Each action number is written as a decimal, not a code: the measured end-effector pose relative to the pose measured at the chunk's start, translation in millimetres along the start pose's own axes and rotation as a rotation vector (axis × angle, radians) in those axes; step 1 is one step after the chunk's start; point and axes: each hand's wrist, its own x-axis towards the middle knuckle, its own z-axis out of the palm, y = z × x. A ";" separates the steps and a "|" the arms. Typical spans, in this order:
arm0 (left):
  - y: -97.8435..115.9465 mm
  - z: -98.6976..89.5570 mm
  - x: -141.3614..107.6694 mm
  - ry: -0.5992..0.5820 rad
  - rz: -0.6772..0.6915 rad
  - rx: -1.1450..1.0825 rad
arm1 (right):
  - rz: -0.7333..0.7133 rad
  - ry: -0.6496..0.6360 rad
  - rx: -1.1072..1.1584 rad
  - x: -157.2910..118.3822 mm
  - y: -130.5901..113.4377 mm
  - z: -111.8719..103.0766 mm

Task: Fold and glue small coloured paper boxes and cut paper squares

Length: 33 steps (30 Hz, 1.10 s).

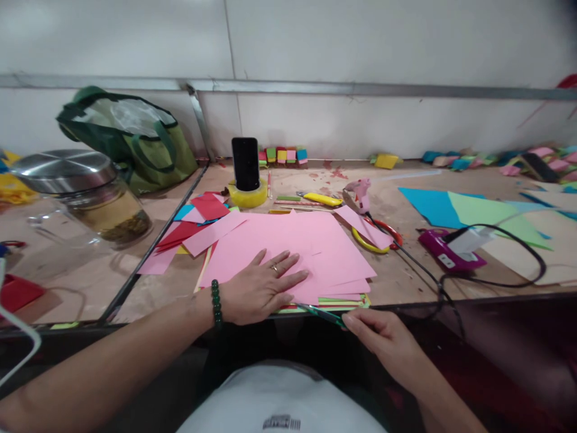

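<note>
My left hand (pixel 265 288) lies flat with fingers spread on a stack of pink paper sheets (pixel 331 240), pressing near the front edge. My right hand (pixel 378 337) is closed around the end of a slim dark green craft knife (pixel 327 315), just off the table's front edge. Its thin tip points left, at the near edge of the pink sheets, close to my left fingertips. Whether it touches the paper I cannot tell. Green and yellow sheet edges show beneath the pink stack. Coloured paper strips (pixel 198 231) overlap its left side.
Behind the paper are a phone (pixel 246 163) propped on a yellow tape roll (pixel 247 195), a yellow cutter (pixel 322 199) and a pink glue gun (pixel 359 193). A purple power strip (pixel 452 249) with black cable is right; a glass tea jar (pixel 106 207) and green bag (pixel 157 150) are left.
</note>
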 end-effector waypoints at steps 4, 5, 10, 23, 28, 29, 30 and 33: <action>3.4 -0.2 1.6 -0.008 -0.015 -0.015 | 0.048 0.016 0.036 -0.8 -0.1 -1.8; 5.5 -0.3 3.4 -0.007 -0.028 -0.023 | 0.051 0.026 0.043 -1.1 0.1 -3.3; 15.4 -7.4 16.5 -0.039 -0.063 -0.099 | 0.022 0.069 0.040 -0.2 2.7 -11.4; -26.5 -16.0 14.2 -0.054 0.165 -0.019 | 0.080 0.089 0.014 2.3 -4.4 -5.5; -28.4 -10.0 16.0 -0.029 0.177 -0.039 | 0.069 0.057 0.041 2.7 -6.6 -5.7; -28.6 -10.0 15.9 -0.029 0.178 -0.041 | 0.071 0.057 0.044 2.8 -6.6 -5.8; -28.8 -10.2 15.8 -0.031 0.177 -0.040 | 0.071 0.059 0.046 2.9 -6.7 -5.5; -28.6 -10.9 15.4 -0.031 0.173 -0.032 | 0.058 0.050 0.048 3.7 -7.6 -2.0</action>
